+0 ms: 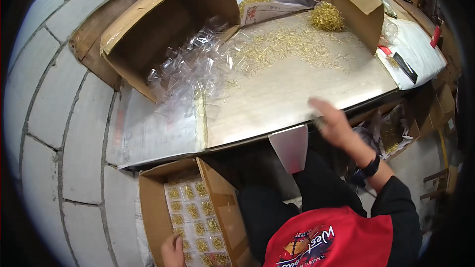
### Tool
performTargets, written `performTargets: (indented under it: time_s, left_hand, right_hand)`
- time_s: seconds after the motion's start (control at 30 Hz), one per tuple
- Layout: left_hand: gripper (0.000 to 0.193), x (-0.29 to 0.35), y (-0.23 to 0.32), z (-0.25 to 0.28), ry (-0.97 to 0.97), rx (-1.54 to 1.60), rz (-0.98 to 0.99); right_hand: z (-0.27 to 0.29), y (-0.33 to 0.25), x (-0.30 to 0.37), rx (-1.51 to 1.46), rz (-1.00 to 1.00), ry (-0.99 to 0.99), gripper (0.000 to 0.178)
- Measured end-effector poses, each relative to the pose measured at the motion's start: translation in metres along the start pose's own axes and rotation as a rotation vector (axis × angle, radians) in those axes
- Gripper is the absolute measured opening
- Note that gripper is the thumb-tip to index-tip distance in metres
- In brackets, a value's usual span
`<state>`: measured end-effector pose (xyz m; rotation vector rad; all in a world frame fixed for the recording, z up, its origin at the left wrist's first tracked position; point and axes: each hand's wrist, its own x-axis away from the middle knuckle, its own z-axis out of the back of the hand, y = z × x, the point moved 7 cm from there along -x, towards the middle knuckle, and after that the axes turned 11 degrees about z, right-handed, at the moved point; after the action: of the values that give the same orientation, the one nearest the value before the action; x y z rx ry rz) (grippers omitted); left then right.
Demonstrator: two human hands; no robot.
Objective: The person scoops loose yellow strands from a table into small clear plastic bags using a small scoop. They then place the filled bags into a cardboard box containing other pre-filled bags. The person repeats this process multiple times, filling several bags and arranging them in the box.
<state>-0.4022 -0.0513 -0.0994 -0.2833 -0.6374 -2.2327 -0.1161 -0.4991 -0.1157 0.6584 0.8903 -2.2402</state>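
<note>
At the lower left, my left hand [172, 251] reaches into a cardboard box [225, 193], low over rows of small clear plastic boxes [192, 211] filled with gold-coloured pins or clips. Its fingers are curled in, and what they hold, if anything, is hidden. My right hand [334, 124], blurred by motion, is over the front edge of the worktable [302, 89] with its fingers stretched out and nothing visible in them. Loose gold pieces [297, 44] lie scattered farther back on the tabletop, beside a heap of empty clear plastic boxes [190, 69].
A large cardboard box [168, 0] lies on its side at the table's left, open toward the heap. A tangled gold clump [326, 17] sits by a cardboard flap [354, 10]. A metal chute [291, 149] hangs from the front edge. A black tool [405, 67] rests on white wrapping.
</note>
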Motion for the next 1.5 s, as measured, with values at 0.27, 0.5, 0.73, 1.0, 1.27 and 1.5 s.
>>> performTargets:
  time_s: [0.27,0.5,0.73,1.0,1.27,1.5]
  left_hand:
    - [0.023,-0.142,0.204,-0.032,0.305,0.242,-0.425]
    - [0.042,-0.245,0.291,-0.071,0.483,0.123,-0.275]
    - [0.014,-0.225,0.267,-0.106,-0.008,0.884,-0.151]
    - [0.049,-0.089,0.184,-0.175,-0.47,1.44,-0.113]
    - [0.044,-0.074,0.141,-0.342,-0.84,1.053,0.069]
    - [0.05,-0.023,0.215,-0.378,-1.162,1.102,0.152]
  right_hand:
    - [0.063,0.318,-0.021,0.524,-0.423,-0.014,0.053]
    - [-0.07,0.155,-0.074,0.293,-0.134,-0.47,0.054]
    - [-0.044,0.099,-0.045,-0.261,-0.209,-0.312,0.051]
    - [-0.052,0.118,-0.034,0.155,-0.369,-0.15,0.056]
    - [-0.104,0.075,-0.077,0.113,-0.025,-0.393,0.05]
    - [-0.113,-0.016,-0.013,0.271,0.095,-0.214,0.042]
